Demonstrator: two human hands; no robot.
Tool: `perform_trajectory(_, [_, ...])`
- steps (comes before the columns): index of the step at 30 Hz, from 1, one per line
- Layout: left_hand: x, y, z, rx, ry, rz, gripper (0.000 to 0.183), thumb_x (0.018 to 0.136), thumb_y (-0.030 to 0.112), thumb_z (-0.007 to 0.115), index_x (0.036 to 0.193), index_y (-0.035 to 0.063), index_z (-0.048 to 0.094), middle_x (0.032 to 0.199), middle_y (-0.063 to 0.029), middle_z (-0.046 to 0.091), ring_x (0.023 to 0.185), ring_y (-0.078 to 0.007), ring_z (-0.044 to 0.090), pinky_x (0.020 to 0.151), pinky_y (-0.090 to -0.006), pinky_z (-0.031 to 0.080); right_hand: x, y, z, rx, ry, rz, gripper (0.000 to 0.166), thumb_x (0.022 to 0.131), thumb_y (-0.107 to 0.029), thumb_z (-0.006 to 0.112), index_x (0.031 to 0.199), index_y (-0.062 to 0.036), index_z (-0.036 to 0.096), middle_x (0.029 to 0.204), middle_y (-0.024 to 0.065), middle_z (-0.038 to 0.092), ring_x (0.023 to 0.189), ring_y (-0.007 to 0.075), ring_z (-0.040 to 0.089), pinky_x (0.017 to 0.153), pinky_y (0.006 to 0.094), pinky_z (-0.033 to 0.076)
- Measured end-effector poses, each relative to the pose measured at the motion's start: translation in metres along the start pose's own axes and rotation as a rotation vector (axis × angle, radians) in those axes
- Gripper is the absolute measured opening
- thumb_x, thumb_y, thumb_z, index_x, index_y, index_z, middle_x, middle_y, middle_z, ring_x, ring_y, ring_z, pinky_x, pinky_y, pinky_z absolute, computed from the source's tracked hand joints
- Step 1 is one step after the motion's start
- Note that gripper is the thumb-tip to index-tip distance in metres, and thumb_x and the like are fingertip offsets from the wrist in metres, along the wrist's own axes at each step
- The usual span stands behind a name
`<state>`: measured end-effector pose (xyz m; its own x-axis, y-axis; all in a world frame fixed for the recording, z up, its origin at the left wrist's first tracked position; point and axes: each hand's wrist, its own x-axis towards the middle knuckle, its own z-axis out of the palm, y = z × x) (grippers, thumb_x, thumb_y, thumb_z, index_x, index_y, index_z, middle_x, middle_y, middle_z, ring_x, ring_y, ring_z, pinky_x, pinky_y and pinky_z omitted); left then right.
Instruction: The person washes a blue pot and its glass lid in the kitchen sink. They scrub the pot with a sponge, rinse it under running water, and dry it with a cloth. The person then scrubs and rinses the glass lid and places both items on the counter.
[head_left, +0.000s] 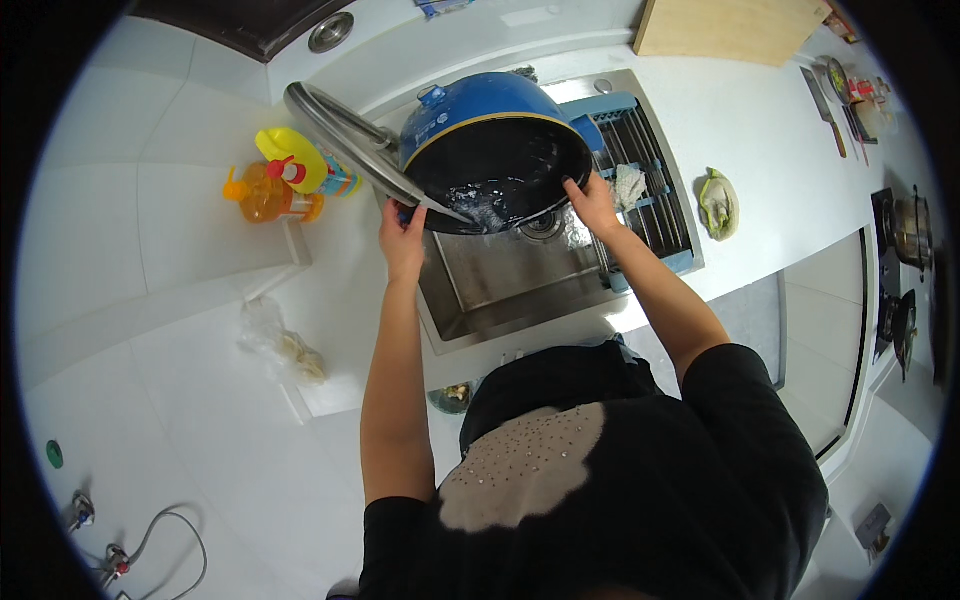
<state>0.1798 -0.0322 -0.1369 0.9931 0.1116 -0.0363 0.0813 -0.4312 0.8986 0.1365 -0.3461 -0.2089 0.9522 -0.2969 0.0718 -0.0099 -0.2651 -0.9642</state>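
A large blue pot (495, 97) with a black inside is tipped towards me over the stainless steel sink (517, 277). My left hand (403, 238) grips its rim and handle on the left. On the right, my right hand (592, 201) holds the rim with the thumb over the edge. Water runs from the metal faucet (352, 157) into the lower part of the pot, where it splashes. Part of the drain (541, 225) shows below the rim. Beside my right hand, a light-coloured cloth (628, 186) lies on the blue-framed drying rack (660, 195).
A yellow bottle (296, 154) and an orange pump bottle (262, 195) stand left of the faucet. On the right counter lie a green-edged vegetable piece (718, 204) and a knife (825, 112). A wooden board (727, 30) leans at the back. Pots (911, 225) sit on the stove.
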Motion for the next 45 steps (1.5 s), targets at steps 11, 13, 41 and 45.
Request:
perform_trajectory(11, [-0.024, 0.048, -0.036, 0.450, 0.151, 0.227, 0.054, 0.081, 0.022, 0.066, 0.131, 0.0084, 0.048, 0.090, -0.0105, 0.054, 0.084, -0.0265, 0.054, 0.075, -0.0367, 0.045, -0.007, -0.006, 0.053, 0.363, -0.203, 0.494, 0.024, 0.087, -0.013, 0.061, 0.105, 0.0028, 0.059, 0.088, 0.0055, 0.065, 0.079, 0.0131, 0.059, 0.068, 0.0288, 0.048])
perform_trajectory(13, [-0.032, 0.058, -0.038, 0.531, 0.145, 0.256, 0.054, 0.081, 0.022, 0.065, 0.131, 0.0097, 0.048, 0.091, -0.0111, 0.055, 0.084, -0.0271, 0.054, 0.075, -0.0375, 0.046, -0.008, -0.006, 0.054, 0.318, -0.256, 0.612, 0.024, 0.088, -0.018, 0.061, 0.106, -0.0010, 0.061, 0.089, 0.0040, 0.065, 0.077, 0.0107, 0.058, 0.064, 0.0265, 0.049])
perform_trajectory(41, [-0.056, 0.165, -0.028, 1.237, -0.260, -0.304, 0.057, 0.082, 0.028, 0.049, 0.130, -0.0002, 0.041, 0.097, -0.0198, 0.066, 0.090, -0.0336, 0.065, 0.079, -0.0423, 0.053, -0.099, 0.035, 0.115, 0.307, -0.540, 0.785, 0.050, 0.077, -0.014, 0.071, 0.123, -0.0016, 0.055, 0.106, 0.0151, 0.064, 0.095, 0.0246, 0.063, 0.077, 0.0352, 0.052])
perform_trajectory(45, [-0.059, 0.197, -0.016, 1.277, -0.261, -0.295, 0.054, 0.083, 0.028, 0.046, 0.127, -0.0014, 0.043, 0.097, -0.0195, 0.066, 0.090, -0.0328, 0.066, 0.079, -0.0423, 0.053, -0.093, 0.026, 0.103, 0.124, -0.489, 0.638, 0.047, 0.077, -0.009, 0.067, 0.123, -0.0016, 0.057, 0.108, 0.0160, 0.064, 0.095, 0.0258, 0.063, 0.078, 0.0360, 0.051])
